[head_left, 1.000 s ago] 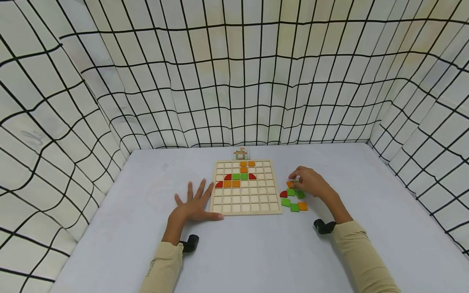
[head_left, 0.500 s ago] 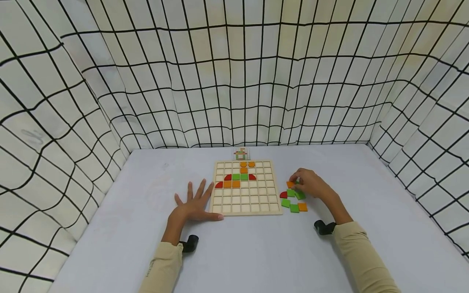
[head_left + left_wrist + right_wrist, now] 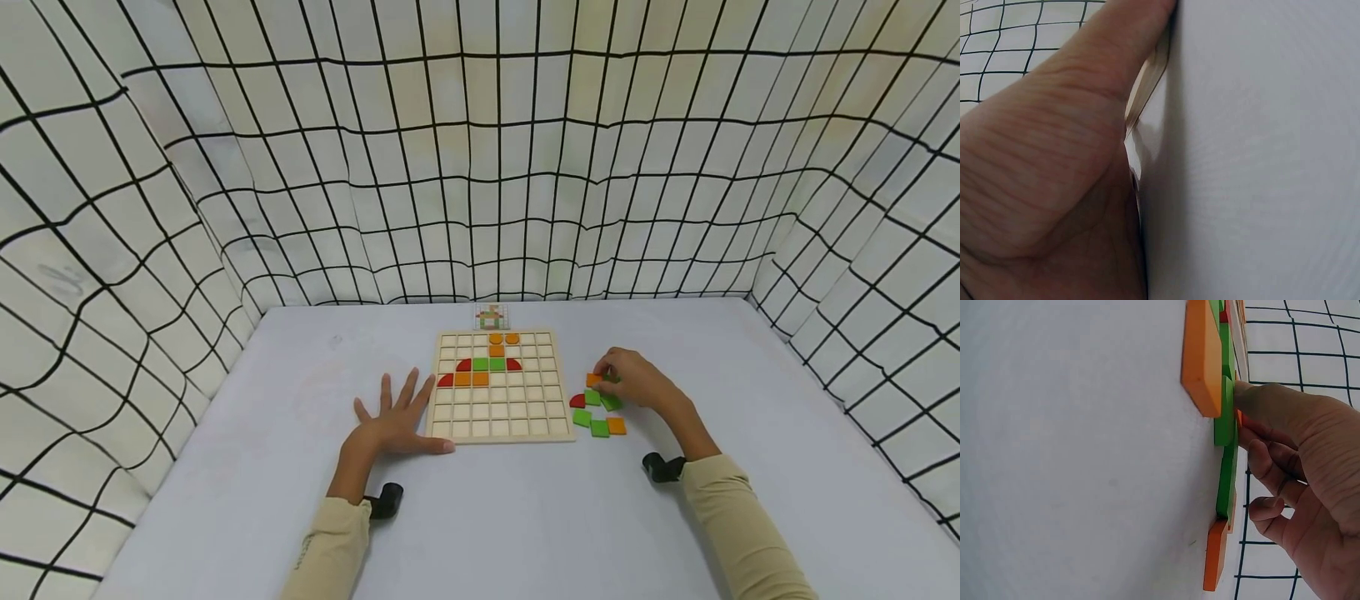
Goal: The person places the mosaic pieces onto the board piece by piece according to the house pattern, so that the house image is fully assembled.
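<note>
A square wooden grid board (image 3: 517,411) lies on the white table. Red, orange and green tiles fill some of its upper cells. My left hand (image 3: 393,427) rests spread at the board's lower left corner, with the thumb along the front edge and fingertips by the left side. To the right of the board, my right hand (image 3: 637,381) bends over a loose group of tiles. Its thumb and index finger pinch an orange tile (image 3: 1239,419), partly hidden by the thumb in the right wrist view. Green tiles (image 3: 1225,412) lie just under the fingers.
A small pattern card (image 3: 491,316) lies behind the board. More loose pieces lie near the right hand, among them a red quarter-round tile (image 3: 577,401) and an orange square tile (image 3: 616,426). Black netting (image 3: 525,179) over white walls encloses the table's back and sides.
My right hand has drawn slightly lower over the loose tiles, its fingers staying at the orange tile. The left hand and the tiles on the board keep their places.
</note>
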The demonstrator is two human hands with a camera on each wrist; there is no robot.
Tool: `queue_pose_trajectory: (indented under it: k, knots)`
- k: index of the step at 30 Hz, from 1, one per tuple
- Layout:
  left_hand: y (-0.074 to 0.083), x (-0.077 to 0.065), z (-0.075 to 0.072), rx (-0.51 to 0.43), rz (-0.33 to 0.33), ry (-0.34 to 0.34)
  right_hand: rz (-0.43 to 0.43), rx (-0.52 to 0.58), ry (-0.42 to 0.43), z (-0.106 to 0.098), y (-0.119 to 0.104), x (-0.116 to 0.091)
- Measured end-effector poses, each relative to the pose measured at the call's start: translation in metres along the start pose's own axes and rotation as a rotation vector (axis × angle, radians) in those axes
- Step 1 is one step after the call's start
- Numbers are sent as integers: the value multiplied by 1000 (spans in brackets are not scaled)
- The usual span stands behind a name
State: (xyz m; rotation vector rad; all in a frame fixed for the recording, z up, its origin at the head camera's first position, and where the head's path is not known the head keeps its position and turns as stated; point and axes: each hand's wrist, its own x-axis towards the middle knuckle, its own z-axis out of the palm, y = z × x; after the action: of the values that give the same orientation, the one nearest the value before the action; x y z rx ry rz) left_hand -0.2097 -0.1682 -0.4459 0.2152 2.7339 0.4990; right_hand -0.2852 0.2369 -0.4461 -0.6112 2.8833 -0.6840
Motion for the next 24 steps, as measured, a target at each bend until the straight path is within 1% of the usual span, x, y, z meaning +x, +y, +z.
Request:
queue_pose_trajectory:
  k: [6,12,17,24]
  knots:
    - [-1,1,1,1,8,6,-20,-21,1,1,1,2]
    - [-1,1,1,5,10,10,-5,-2,5,-3,0,2]
    - [0,0,0,6,5,5,-10,-10,23,-5,-3,2]
    - [1,-1,-1,7,3,-2,-76,-50,50,-5,-11,6]
